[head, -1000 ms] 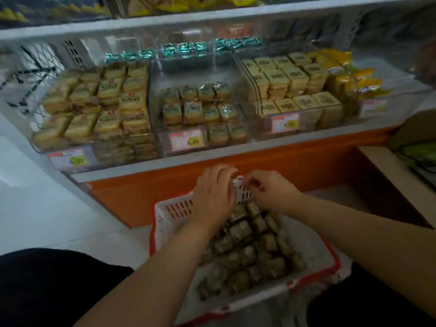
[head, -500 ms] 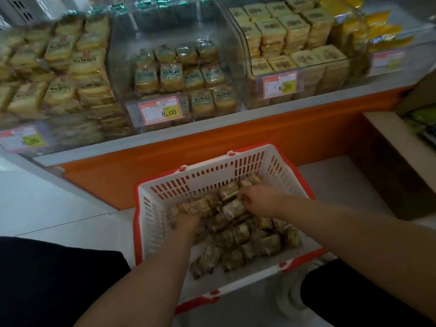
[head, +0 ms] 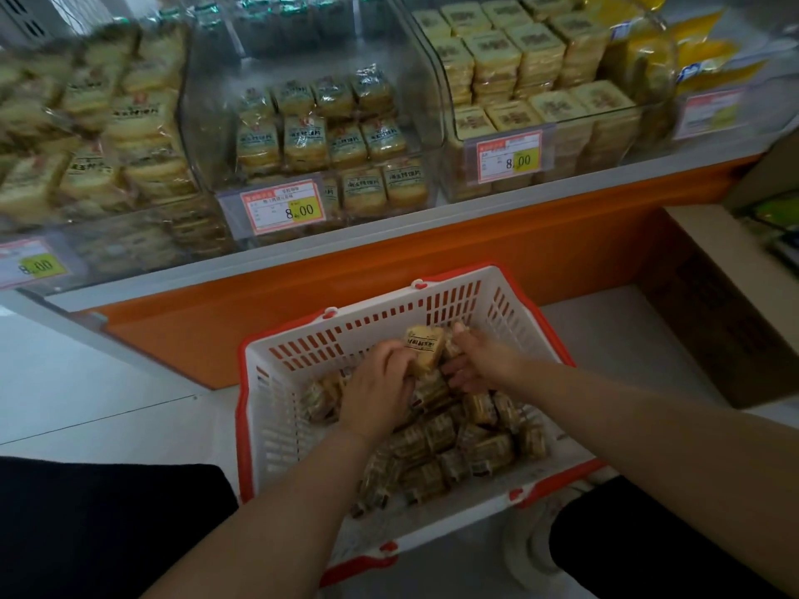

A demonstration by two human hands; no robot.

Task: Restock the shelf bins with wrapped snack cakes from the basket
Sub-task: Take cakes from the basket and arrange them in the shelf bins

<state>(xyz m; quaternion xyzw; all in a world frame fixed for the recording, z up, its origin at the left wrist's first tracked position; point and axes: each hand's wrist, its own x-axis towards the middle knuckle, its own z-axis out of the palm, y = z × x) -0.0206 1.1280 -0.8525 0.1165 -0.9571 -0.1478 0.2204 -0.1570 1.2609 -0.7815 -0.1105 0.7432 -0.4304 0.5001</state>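
Cake [head: 424, 348] btwn hands, grip unclear

You reach freely through the basket's [head: 376, 322] open top; the cardboard box [head: 726, 313] flanks its right.

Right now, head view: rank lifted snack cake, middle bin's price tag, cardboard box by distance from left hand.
1. lifted snack cake: touching the left hand, over the basket.
2. middle bin's price tag: up on the shelf front.
3. cardboard box: far right, on the floor.
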